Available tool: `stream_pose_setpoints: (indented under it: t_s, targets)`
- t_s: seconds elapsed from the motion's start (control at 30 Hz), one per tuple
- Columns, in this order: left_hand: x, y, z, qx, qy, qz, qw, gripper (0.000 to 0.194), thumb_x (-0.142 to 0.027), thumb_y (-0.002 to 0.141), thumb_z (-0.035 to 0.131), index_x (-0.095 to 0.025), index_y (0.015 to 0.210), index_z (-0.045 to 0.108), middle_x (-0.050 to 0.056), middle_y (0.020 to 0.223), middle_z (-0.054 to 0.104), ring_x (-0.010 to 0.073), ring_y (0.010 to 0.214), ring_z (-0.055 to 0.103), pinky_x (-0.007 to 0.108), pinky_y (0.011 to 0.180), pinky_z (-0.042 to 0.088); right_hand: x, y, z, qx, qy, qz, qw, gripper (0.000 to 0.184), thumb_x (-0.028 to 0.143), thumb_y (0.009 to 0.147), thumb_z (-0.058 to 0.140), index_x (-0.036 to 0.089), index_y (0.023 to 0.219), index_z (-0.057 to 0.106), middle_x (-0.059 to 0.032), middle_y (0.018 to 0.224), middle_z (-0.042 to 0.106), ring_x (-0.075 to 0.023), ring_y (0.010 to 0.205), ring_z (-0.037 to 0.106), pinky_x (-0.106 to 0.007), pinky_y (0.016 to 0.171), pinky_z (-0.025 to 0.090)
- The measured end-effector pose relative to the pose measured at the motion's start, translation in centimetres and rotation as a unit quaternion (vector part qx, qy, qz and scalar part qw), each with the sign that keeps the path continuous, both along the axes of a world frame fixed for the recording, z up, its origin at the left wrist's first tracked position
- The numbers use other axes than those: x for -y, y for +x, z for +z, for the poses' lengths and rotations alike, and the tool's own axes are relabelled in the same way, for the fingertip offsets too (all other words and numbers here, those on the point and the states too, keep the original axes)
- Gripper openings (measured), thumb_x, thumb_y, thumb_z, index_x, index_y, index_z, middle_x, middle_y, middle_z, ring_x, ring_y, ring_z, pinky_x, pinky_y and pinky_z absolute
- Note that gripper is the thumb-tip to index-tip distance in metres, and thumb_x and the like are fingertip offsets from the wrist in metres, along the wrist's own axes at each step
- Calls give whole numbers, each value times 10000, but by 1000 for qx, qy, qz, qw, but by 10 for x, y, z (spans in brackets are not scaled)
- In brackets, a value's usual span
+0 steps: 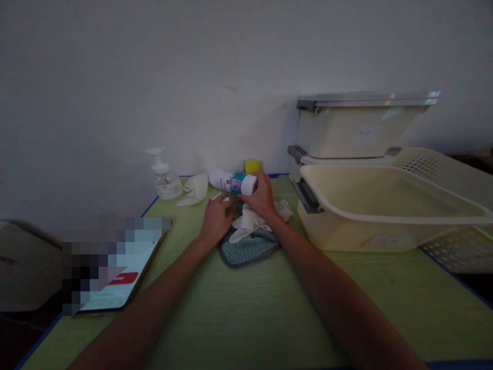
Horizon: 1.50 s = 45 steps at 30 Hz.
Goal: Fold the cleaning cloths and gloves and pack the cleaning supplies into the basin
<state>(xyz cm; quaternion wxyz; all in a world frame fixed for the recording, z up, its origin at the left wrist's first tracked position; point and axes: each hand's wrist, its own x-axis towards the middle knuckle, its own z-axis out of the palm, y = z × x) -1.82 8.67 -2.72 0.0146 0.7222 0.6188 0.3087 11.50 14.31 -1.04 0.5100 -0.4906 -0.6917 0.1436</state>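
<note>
At the far side of the table, my right hand (pixel 263 198) grips the capped end of a white spray can or bottle (pixel 227 181) with a teal and purple label, which lies on its side. My left hand (pixel 216 218) is just in front of it, fingers loosely apart, by a small bit of white material. Under and between my hands lies a crumpled thin white piece (pixel 246 225), like a glove or tissue, on a grey-green cloth (pixel 250 249) with a checked edge. Part of both is hidden by my right hand and wrist.
A clear pump bottle (pixel 167 184) and another crumpled white piece (pixel 197 189) stand at the back left. A yellow sponge (pixel 252 166) is near the wall. A tablet (pixel 115 285) lies left. On the right are a cream bin (pixel 335 231), stacked lidded boxes (pixel 346 131) and a perforated basket (pixel 442 167).
</note>
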Motion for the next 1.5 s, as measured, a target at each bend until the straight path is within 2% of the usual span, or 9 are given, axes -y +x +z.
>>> stream_pose_setpoints:
  t_s: [0.23,0.53,0.63,0.7,0.83,0.97,1.1,1.23,1.5]
  targets:
    - [3,6,1,-26,3,27,999,452,-202,737,524,-145,1185,546,148,1354,414,341,1308,268,522,1062,213,-11,1,-4,-133,-24,-55,989,577,286,577,713,131,1036,398,-123,1071,499,-217,1018,516,-335,850,440]
    - [9,6,8,206,95,-33,973,551,-339,838,421,-87,1318,324,173,1322,435,230,1262,365,390,1070,263,6,-12,24,-273,-13,-27,961,484,317,714,589,217,1057,264,-83,1071,522,-172,949,583,-311,725,516]
    - [15,11,16,340,101,-71,932,613,-463,862,368,-139,1365,239,149,1313,460,220,1255,383,403,1060,265,32,-11,32,-353,22,32,935,531,358,627,672,225,974,292,-54,1014,523,-182,931,579,-333,764,508]
    - [18,18,24,446,93,-108,884,709,-571,831,374,-167,1383,189,138,1290,487,227,1235,413,405,1041,294,54,-6,34,-360,23,65,930,554,368,584,709,227,945,314,-35,968,527,-186,910,578,-347,793,495]
    - [30,35,34,581,91,-180,788,950,-601,652,623,-225,1383,147,119,1236,527,228,1115,522,353,955,405,95,5,33,-316,16,125,940,572,316,562,736,238,958,330,-31,963,517,-185,895,572,-349,804,491]
    - [45,45,34,622,119,-158,757,1058,-490,570,738,-258,1378,97,104,1205,520,196,965,586,304,827,486,116,20,26,-266,-51,248,930,631,288,582,717,255,1084,335,-59,1081,505,-202,955,569,-363,810,498]
    - [53,45,29,608,101,-110,780,1091,-417,543,760,-276,1374,68,96,1192,499,177,861,600,277,702,522,120,31,11,-163,-92,267,945,767,294,561,738,240,1217,344,-102,1271,432,-258,1139,476,-436,946,413]
    - [53,44,25,557,97,-126,815,1034,-378,566,747,-298,1372,104,103,1313,410,208,974,576,305,760,520,121,34,2,-91,-73,240,964,885,298,551,742,194,1299,280,-132,1356,364,-268,1263,340,-466,1072,234]
    - [52,42,15,476,116,-147,859,1035,-379,606,724,-295,1394,58,108,1417,294,257,1156,480,375,905,462,121,33,0,-108,-101,280,948,910,210,558,716,201,1309,202,-115,1327,362,-231,1222,387,-404,1032,331]
